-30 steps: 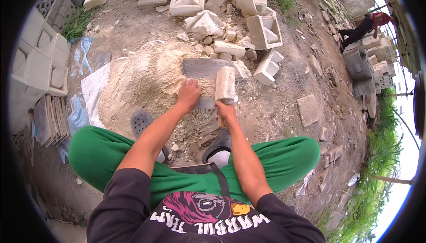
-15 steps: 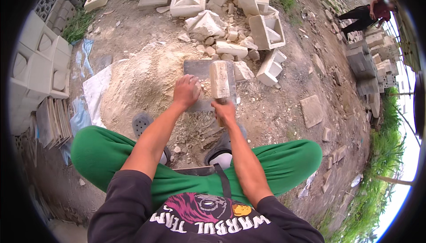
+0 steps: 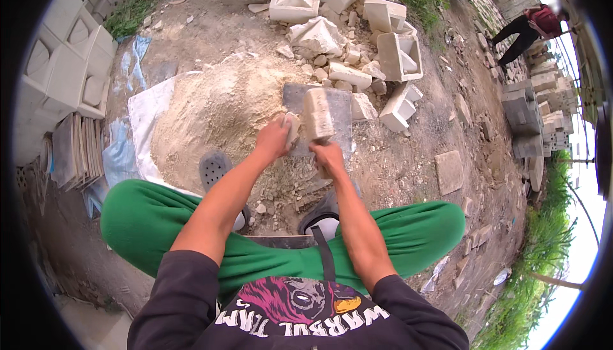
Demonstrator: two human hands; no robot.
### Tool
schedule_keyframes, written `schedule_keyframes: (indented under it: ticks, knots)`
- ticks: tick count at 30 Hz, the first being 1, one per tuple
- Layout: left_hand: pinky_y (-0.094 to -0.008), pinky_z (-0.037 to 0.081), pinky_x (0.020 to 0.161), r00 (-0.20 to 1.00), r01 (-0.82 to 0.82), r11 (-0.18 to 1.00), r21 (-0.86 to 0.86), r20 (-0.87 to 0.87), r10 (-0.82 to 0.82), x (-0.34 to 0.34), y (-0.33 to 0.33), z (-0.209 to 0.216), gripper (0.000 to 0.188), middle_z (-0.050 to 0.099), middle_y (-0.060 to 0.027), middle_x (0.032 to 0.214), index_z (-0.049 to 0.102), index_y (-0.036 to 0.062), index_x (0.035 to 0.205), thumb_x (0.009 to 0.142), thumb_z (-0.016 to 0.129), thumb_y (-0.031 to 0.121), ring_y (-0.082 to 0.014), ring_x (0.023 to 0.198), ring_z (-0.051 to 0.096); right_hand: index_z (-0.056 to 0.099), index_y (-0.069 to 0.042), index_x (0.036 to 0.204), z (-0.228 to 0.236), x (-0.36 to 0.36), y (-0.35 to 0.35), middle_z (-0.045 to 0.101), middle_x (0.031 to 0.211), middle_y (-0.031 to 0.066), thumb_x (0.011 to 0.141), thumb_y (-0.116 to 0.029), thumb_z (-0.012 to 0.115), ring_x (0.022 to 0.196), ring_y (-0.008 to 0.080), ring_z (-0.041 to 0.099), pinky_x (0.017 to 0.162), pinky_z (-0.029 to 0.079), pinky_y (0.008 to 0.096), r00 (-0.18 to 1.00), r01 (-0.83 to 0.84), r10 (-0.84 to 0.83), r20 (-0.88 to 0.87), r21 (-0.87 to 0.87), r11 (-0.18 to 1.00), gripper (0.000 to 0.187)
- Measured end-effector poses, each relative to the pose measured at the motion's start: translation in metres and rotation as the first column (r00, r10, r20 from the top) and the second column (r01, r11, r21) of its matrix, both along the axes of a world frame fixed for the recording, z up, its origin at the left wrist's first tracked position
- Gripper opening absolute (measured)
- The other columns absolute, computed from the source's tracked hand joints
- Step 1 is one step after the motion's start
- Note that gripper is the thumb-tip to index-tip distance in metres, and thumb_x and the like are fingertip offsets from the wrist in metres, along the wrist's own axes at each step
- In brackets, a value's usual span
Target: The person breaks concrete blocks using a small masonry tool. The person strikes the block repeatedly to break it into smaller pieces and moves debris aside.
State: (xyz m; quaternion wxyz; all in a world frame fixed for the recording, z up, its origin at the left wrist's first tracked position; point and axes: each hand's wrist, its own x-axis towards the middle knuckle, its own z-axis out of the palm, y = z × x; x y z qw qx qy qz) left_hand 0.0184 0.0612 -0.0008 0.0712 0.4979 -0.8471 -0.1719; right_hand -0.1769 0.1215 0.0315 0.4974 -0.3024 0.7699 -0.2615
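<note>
Between my feet and the rubble lies a flat dark slab point(image 3: 338, 134), dusted with pale powder. My right hand point(image 3: 327, 158) is wrapped round the handle of a mallet point(image 3: 317, 114), whose blocky wooden head stands above the slab, close to the stone. In my left hand point(image 3: 274, 136) a pale lump of stone point(image 3: 293, 129) is gripped at the slab's left edge. The fingers on the stone's far side are partly hidden. A broad heap of crushed cream-coloured powder point(image 3: 217, 107) spreads to the left of the slab.
Broken hollow blocks and chunks point(image 3: 317, 37) are piled beyond the slab. White moulded blocks point(image 3: 54, 69) and thin stacked boards point(image 3: 81, 149) stand at the left. A flat stone point(image 3: 449, 172) lies at the right. Another person point(image 3: 530, 27) bends near grey blocks point(image 3: 522, 110) at far right.
The view has shifted slightly, so the ground sits further right. My left hand has turned, and the stone in it now shows. The mallet head leans a little left, nearer the stone.
</note>
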Motion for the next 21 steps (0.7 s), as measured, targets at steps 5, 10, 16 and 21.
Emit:
schedule_keyframes:
  ticks: [5, 10, 16, 21]
  knots:
    - [-0.0418, 0.057, 0.088, 0.991, 0.025, 0.977, 0.210, 0.127, -0.052, -0.013, -0.010, 0.037, 0.067, 0.053, -0.0162, 0.135, 0.052, 0.0053, 0.139, 0.077, 0.074, 0.016, -0.0322, 0.118, 0.061, 0.068, 0.002, 0.081, -0.002, -0.004, 0.007, 0.060, 0.063, 0.0049, 0.084, -0.017, 0.071, 0.048, 0.0147, 0.058, 0.044, 0.047, 0.0311, 0.992, 0.111, -0.100, 0.077, -0.148, 0.983, 0.019]
    - [-0.0443, 0.057, 0.083, 0.987, -0.001, 0.969, 0.245, 0.153, -0.038, -0.022, -0.014, 0.034, 0.056, 0.054, -0.0186, 0.133, 0.053, 0.0038, 0.138, 0.084, 0.066, 0.012, -0.0349, 0.106, 0.066, 0.072, 0.002, 0.085, -0.024, -0.013, 0.012, 0.063, 0.064, 0.0059, 0.079, -0.021, 0.076, 0.051, 0.0165, 0.061, 0.047, 0.049, 0.0330, 0.998, -0.050, 0.051, 0.027, -0.028, 0.998, 0.024]
    - [-0.0457, 0.057, 0.085, 0.997, -0.014, 0.987, 0.160, 0.078, 0.001, -0.016, -0.007, 0.018, 0.057, 0.054, -0.0190, 0.134, 0.051, 0.0045, 0.139, 0.085, 0.065, 0.010, -0.0360, 0.105, 0.066, 0.070, 0.001, 0.085, -0.006, -0.014, 0.015, 0.061, 0.063, 0.0060, 0.079, -0.021, 0.075, 0.050, 0.0169, 0.059, 0.046, 0.049, 0.0327, 0.988, 0.149, -0.151, 0.041, 0.030, 0.988, 0.024]
    - [-0.0459, 0.057, 0.084, 0.996, -0.008, 0.979, 0.202, 0.092, -0.011, -0.017, -0.009, 0.021, 0.059, 0.054, -0.0183, 0.133, 0.051, 0.0057, 0.140, 0.083, 0.067, 0.009, -0.0356, 0.104, 0.066, 0.068, 0.001, 0.084, -0.024, -0.055, 0.031, 0.060, 0.062, 0.0085, 0.077, -0.020, 0.073, 0.047, 0.0187, 0.059, 0.045, 0.051, 0.0342, 0.934, 0.348, -0.351, -0.071, -0.061, 0.936, 0.022]
